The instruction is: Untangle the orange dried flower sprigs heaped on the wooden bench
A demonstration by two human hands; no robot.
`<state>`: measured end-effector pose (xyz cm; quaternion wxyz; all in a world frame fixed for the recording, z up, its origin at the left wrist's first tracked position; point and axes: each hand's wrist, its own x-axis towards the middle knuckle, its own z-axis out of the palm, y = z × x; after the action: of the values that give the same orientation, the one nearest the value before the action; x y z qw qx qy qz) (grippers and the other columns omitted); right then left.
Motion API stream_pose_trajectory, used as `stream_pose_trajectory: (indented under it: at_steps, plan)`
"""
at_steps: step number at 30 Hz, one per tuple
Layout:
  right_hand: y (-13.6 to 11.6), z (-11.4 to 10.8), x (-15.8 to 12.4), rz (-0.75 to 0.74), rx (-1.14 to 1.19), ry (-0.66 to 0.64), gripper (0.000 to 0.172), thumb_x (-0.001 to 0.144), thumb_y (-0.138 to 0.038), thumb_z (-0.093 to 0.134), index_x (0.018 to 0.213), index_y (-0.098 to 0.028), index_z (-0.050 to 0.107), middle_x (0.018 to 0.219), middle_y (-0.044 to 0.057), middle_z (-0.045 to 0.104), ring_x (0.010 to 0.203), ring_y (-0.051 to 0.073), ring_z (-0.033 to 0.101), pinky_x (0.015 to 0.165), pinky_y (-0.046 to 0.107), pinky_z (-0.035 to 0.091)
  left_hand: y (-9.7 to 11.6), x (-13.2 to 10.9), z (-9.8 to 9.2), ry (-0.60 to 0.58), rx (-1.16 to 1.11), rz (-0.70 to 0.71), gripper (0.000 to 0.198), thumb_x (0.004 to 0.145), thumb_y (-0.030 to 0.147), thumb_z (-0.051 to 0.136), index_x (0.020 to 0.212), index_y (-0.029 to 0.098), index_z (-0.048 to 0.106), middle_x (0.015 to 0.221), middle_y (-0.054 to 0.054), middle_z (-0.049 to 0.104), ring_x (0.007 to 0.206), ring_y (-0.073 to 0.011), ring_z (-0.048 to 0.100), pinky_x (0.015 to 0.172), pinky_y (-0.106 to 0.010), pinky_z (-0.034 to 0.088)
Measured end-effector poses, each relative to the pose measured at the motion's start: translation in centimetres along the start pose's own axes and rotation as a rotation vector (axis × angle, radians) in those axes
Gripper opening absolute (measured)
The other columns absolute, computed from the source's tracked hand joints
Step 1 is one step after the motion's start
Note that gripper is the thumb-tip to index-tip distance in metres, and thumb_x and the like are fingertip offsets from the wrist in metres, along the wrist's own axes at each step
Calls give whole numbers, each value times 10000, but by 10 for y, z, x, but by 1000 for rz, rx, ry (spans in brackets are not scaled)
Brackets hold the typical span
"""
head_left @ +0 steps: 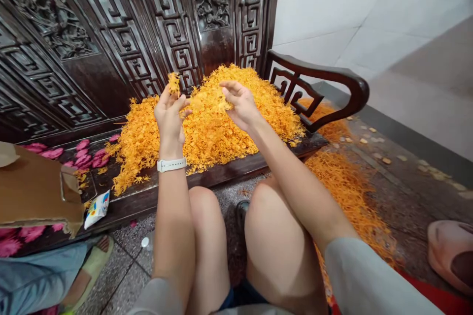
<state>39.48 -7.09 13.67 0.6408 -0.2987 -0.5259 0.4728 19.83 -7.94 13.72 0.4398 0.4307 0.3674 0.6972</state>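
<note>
My left hand [170, 115], with a pale watch band on its wrist, is raised over the heap with its fingers closed on a small orange artificial flower piece [173, 83]. To its right, my right hand [239, 103] hovers with thumb and forefinger nearly together. Whether a piece sits in that pinch is hard to see against the orange behind. Below and behind both hands lies a large heap of orange artificial flower pieces [210, 133], spread over the seat of a dark carved wooden bench [229, 168].
Pink artificial flowers [83, 155] and a cardboard box [37, 187] are at left, with a small white packet [97, 209] beside the box. A curved armrest [321, 71] bounds the bench. Orange strands [340, 192] cover floor at right. Another person's foot [86, 270] is at lower left.
</note>
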Motion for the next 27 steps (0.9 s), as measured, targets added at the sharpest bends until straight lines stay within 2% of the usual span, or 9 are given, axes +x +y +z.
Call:
stream_pose_trajectory:
  at_steps: [3, 5, 6, 8, 11, 13, 17, 22, 27]
  plan:
    - [-4, -18, 5, -36, -40, 69, 399, 927, -531, 724, 1224, -284, 625, 1089, 34, 634, 929, 167, 609, 725, 304, 566, -11, 2, -2, 139, 269, 36, 434, 878, 325, 795, 1284, 206, 696, 1270, -132, 674, 1088, -211, 679, 902, -311, 583]
    - [-8, -29, 5, -48, -59, 95, 431, 946, -559, 690, 1279, -302, 600, 1094, 28, 629, 931, 164, 626, 763, 322, 579, -14, -2, 4, 200, 405, 184, 427, 893, 387, 786, 1260, 188, 694, 1293, -145, 662, 1181, -245, 655, 1006, -367, 560]
    - [-11, -34, 4, -51, -61, 105, 433, 950, -562, 680, 1289, -306, 594, 1103, 26, 628, 926, 159, 632, 775, 326, 582, -13, -5, 9, 174, 431, 271, 422, 899, 412, 782, 1252, 198, 695, 1303, -139, 661, 1200, -254, 650, 1029, -383, 552]
    - [-18, -38, 0, -47, -55, 112, 433, 952, -566, 666, 1294, -311, 593, 1128, 25, 632, 922, 153, 640, 783, 326, 587, -7, -15, 25, -10, 419, 424, 461, 886, 445, 802, 1283, 242, 686, 1358, -117, 657, 1237, -265, 643, 1038, -397, 551]
    - [-27, -34, -8, -15, -69, 73, 445, 941, -599, 657, 1273, -307, 607, 1145, 31, 646, 956, 169, 649, 771, 327, 593, 0, -29, 53, -372, 388, 585, 676, 816, 504, 871, 1420, 325, 626, 1481, -80, 621, 1341, -286, 595, 1083, -427, 530]
    - [-30, -26, -14, 2, -96, 29, 480, 932, -665, 636, 1236, -293, 623, 1158, 43, 658, 996, 192, 652, 768, 340, 597, -4, -34, 67, -451, 375, 622, 600, 851, 530, 834, 1391, 332, 663, 1411, -73, 665, 1296, -267, 623, 1094, -438, 525]
    - [-28, -10, -22, 58, -113, -20, 674, 898, -865, 503, 1160, -260, 645, 1119, 73, 681, 1013, 220, 662, 750, 354, 595, -26, -32, 75, -372, 268, 514, 261, 937, 496, 747, 1095, 294, 798, 1145, -69, 709, 1092, -221, 685, 1003, -407, 572]
    - [-20, -9, -21, 97, -149, 21, 731, 837, -929, 502, 1043, -238, 623, 926, 42, 621, 743, 143, 609, 533, 251, 474, -30, -32, 74, -254, 50, 257, 155, 878, 345, 841, 1001, 259, 803, 1055, -56, 716, 1125, -232, 676, 942, -357, 571]
    - [-17, -8, -20, 46, -258, -23, 662, 860, -888, 528, 1006, -244, 575, 863, 9, 551, 738, 126, 613, 551, 229, 475, -23, -39, 79, -184, -81, 84, 181, 864, 347, 853, 940, 237, 731, 1047, -57, 694, 1102, -226, 677, 796, -270, 565]
